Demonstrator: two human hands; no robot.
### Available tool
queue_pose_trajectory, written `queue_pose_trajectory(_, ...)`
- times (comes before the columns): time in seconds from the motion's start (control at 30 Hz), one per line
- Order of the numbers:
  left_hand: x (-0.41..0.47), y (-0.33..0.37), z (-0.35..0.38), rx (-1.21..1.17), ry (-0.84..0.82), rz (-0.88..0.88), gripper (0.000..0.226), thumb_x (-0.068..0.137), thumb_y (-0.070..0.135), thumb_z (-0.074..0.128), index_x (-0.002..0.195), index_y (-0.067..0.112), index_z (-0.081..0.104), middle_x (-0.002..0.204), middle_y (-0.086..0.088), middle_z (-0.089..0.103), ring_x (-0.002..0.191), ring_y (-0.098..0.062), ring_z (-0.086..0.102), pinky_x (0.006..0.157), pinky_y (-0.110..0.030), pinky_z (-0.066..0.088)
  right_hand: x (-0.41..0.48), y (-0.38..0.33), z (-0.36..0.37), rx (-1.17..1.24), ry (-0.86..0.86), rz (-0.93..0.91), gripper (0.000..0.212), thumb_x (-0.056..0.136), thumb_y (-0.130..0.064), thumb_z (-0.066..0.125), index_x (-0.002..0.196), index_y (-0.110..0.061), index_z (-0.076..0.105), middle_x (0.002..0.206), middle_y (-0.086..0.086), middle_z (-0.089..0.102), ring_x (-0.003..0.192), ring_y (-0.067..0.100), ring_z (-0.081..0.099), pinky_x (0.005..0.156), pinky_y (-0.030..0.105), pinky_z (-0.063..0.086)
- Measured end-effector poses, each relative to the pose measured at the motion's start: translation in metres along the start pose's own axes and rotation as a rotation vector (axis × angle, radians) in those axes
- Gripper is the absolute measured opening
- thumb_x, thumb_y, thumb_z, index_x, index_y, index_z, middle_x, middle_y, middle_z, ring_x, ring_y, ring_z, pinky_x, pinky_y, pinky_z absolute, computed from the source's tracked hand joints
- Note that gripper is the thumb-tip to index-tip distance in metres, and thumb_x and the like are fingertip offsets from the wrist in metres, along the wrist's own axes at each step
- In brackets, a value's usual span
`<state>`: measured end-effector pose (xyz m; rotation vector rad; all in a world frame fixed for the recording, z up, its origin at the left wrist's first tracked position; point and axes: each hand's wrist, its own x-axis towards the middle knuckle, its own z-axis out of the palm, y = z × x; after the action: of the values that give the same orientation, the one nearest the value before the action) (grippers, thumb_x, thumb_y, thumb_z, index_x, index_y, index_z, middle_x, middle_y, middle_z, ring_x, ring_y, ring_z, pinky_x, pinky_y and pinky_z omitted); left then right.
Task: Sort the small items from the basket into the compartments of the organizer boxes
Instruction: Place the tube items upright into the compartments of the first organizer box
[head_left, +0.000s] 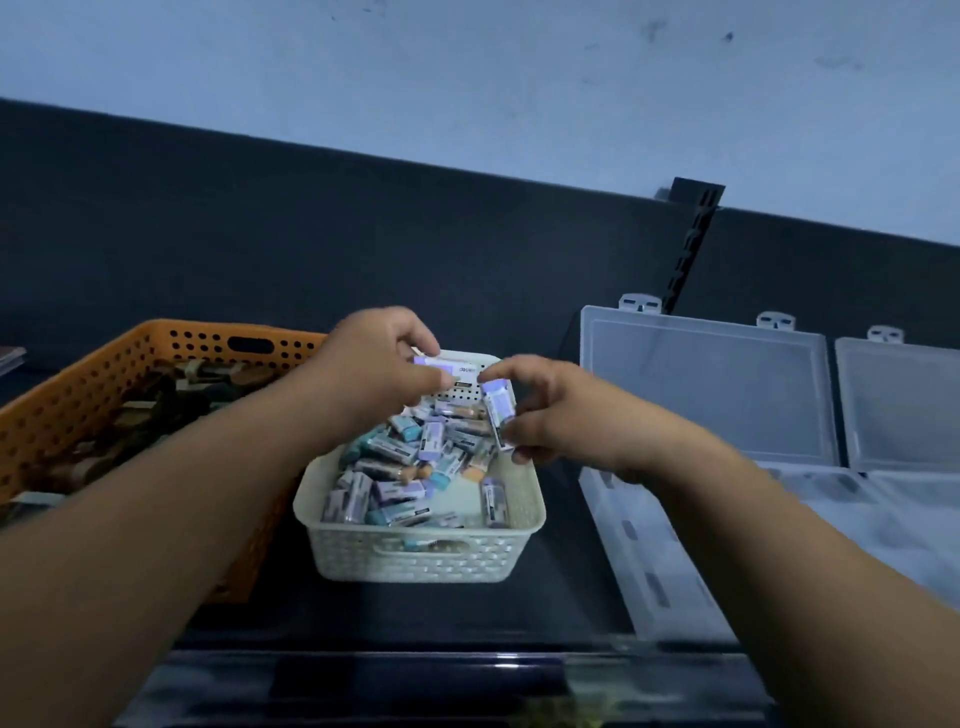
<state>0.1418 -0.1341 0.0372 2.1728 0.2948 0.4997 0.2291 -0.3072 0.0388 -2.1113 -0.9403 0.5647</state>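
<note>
Dark counter (561, 603) here: over the white basket (415, 564) our left hand (374, 366) pinches one lilac packet (449, 370), and our right hand (563, 413) grips a second packet (497, 413).

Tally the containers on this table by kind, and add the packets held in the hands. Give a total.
Orange basket: 1
White basket: 1
Clear organizer boxes, lids open: 2 (left box, right box)
Packets held: 2 (purple packet in left hand, second packet in right hand)
Total: 6
</note>
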Motion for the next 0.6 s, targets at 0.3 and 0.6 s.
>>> queue_pose_trajectory(0.3, 0.012, 0.043, 0.064, -0.070, -0.059, 0.025, 0.014, 0.088, 0.005, 0.060, 0.086, 0.018, 0.066, 0.067, 0.001, 0.061, 0.057, -0.013, 0.052, 0.055, -0.022, 0.042, -0.046, 0.064, -0.083, -0.181, 0.304, 0.083, 0.016, 0.100, -0.027, 0.047, 0.094, -0.018, 0.058, 0.088, 0.008, 0.070, 0.074, 0.022, 0.057, 0.069, 0.032, 0.045)
queue_pose_trajectory(0.6, 0.034, 0.074, 0.155, 0.291, -0.098, 0.056, 0.012, 0.085, 0.015, 0.064, 0.076, 0.023, 0.064, 0.074, 0.008, 0.063, 0.071, -0.014, 0.058, 0.060, -0.023, 0.042, -0.047, 0.119, -0.125, -0.236, 0.260, -0.017, 0.012, 0.094, -0.017, 0.059, 0.091, -0.007, 0.065, 0.082, 0.005, 0.066, 0.073, 0.013, 0.058, 0.079, 0.033, 0.052)
